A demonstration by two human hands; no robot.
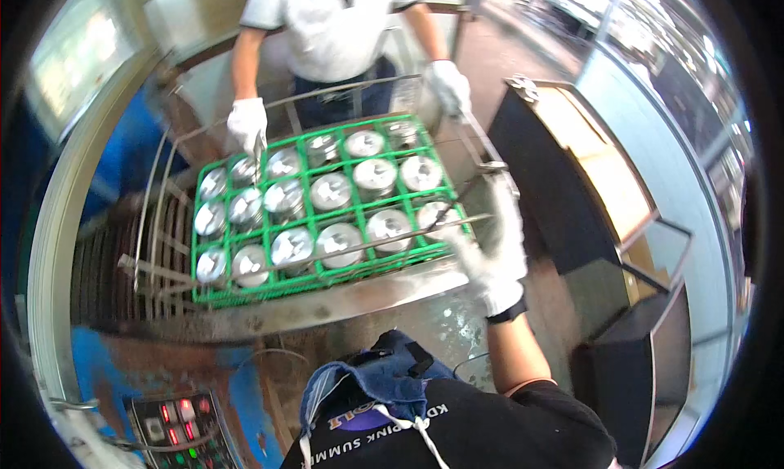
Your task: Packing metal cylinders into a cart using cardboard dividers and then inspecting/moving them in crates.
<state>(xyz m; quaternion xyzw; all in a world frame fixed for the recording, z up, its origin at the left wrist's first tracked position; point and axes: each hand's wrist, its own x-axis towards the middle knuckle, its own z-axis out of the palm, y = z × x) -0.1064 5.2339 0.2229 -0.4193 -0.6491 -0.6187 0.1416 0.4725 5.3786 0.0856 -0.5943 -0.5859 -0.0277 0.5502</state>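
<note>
1. The right hand [494, 265], in a white glove, is at the near right corner of the wire frame [151, 224]; its thumb and fingers look apart around the rail, but blur hides their ends, so I cannot tell whether they are clamped on it
2. A blurred white shape [94, 443] lies at the lower left beside a control panel [181, 433] with red and green lights; whether it is the left hand I cannot tell, nor that hand's state
3. The green crate [306, 216] sits inside the frame, behind a steel ledge [367, 300], with round shiny vessels [331, 191] in its compartments
4. Across the crate, a co-worker [335, 28] has one gloved hand [247, 126] above its far left part and the other [447, 87] at the frame's far right corner
5. A dark box [555, 163] stands to the right
</note>
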